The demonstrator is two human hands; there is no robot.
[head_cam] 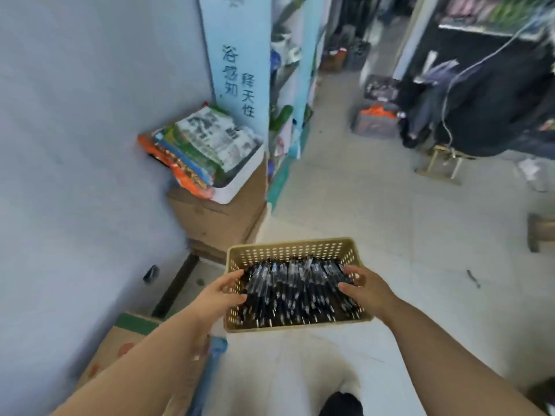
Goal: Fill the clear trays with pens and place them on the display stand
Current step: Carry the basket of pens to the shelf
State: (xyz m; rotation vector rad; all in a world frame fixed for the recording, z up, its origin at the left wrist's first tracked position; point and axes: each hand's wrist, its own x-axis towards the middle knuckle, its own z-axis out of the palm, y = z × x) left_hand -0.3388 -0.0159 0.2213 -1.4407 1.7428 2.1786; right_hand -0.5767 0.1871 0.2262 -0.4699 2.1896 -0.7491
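Observation:
A beige perforated plastic basket (288,250) sits low in the middle of the head view, above the light floor. It is filled with a dense heap of black pens (294,292) lying roughly lengthwise. My left hand (220,294) grips the basket's left wall, thumb and fingers curled over the rim. My right hand (362,285) grips the right side, its fingers curled over the rim and touching the pens.
Stacked cardboard boxes (216,220) stand against the grey wall, with a white bin of printed packets (207,145) on top. A blue panel (237,55) rises behind them. Another cardboard box (120,346) lies at lower left. A stool (444,165) and a person in dark clothes (495,100) are at right.

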